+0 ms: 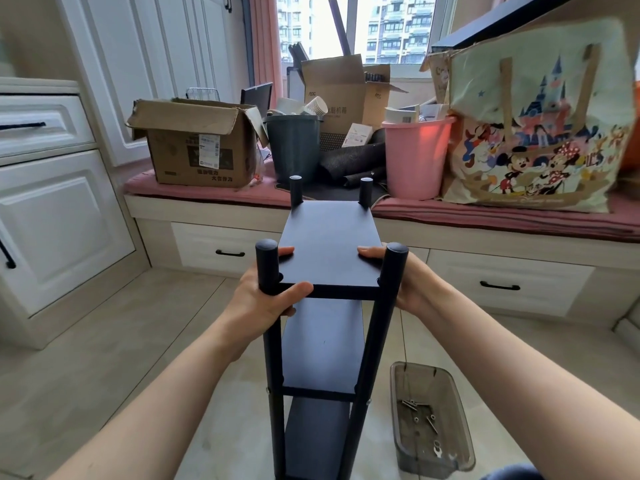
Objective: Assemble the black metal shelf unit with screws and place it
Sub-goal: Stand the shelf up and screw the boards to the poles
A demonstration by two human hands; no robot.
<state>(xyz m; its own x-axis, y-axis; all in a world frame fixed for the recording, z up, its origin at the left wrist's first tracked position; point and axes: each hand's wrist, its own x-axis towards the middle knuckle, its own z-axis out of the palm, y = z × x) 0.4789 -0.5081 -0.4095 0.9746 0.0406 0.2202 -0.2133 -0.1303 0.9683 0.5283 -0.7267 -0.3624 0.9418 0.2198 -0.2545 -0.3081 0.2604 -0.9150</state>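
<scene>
Your left hand [266, 299] and right hand [405, 282] each grip a side of the top board of the black shelf unit [327, 258], which stands upright on the floor [138, 341]. A tray of screws [429, 417] lies on the floor just right of its base.

Upright black shelf unit [327, 258], three tiers, four round posts.

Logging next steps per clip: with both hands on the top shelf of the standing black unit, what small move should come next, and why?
Probably lift the shelf unit slightly and carry it to its spot. Three shelves already sit between the posts, the left hand and right hand hold the top shelf's near corners, and leftover screws lie in the plastic tray on the floor.
</scene>
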